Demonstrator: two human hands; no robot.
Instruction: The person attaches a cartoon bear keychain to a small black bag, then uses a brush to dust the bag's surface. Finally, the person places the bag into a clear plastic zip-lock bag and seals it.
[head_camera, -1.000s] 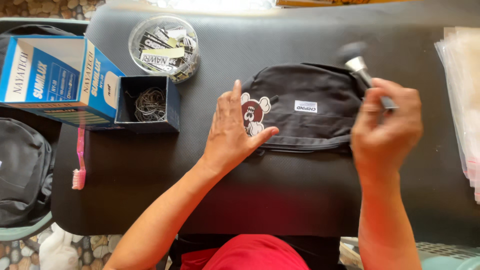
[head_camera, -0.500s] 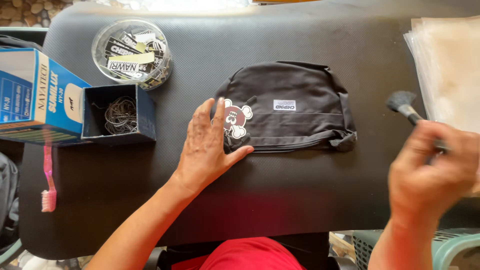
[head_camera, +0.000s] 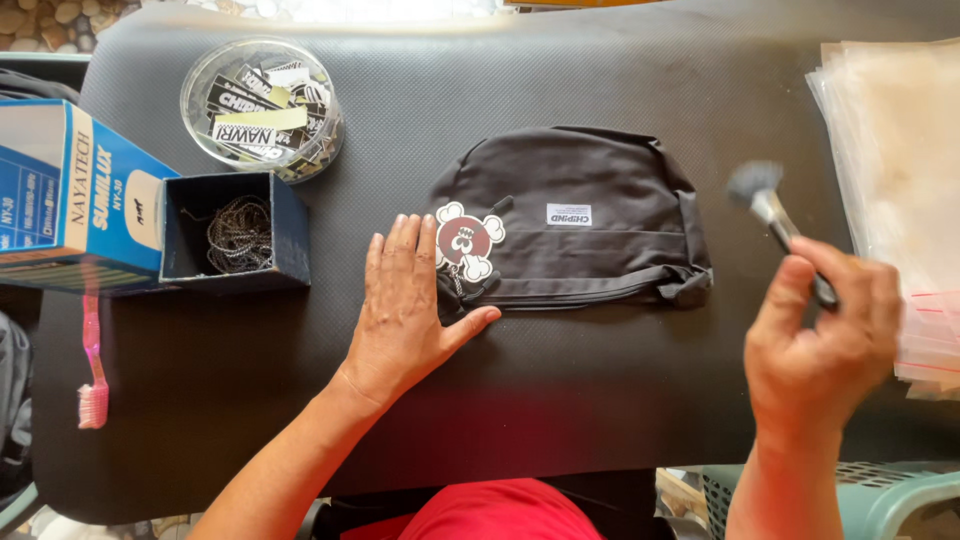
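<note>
Red shirt (head_camera: 500, 515) at the near edge, forearms reaching out over a dark padded worktop (head_camera: 560, 400).

Left hand (head_camera: 410, 310): open, palm down, fingers spread flat on the worktop, thumb angled out to the right. Fingertips touch the left end of a small black fabric pouch (head_camera: 580, 220), right at a cartoon skull-and-bones charm (head_camera: 465, 240) hanging off that end.

Right hand (head_camera: 825, 335): closed around the dark handle of a soft-bristled brush (head_camera: 770, 205). Brush head points up and left, blurred, held just off the right end of the pouch, apart from it.

Pouch lies flat near the middle of the worktop, zipper edge toward the person, small white label on its face.

Right edge: a stack of clear plastic bags (head_camera: 900, 150), partly under the right hand's knuckles in view.

Left side: a pink toothbrush (head_camera: 92, 370) lies near the worktop's left edge, bristles toward the person. Beyond it, an open blue carton (head_camera: 235, 235) holding a tangle of fine metal chain, beside its blue-and-white lid (head_camera: 70, 190).

Farthest: a round clear tub (head_camera: 260, 105) full of black and white printed tags, just behind the carton.
</note>
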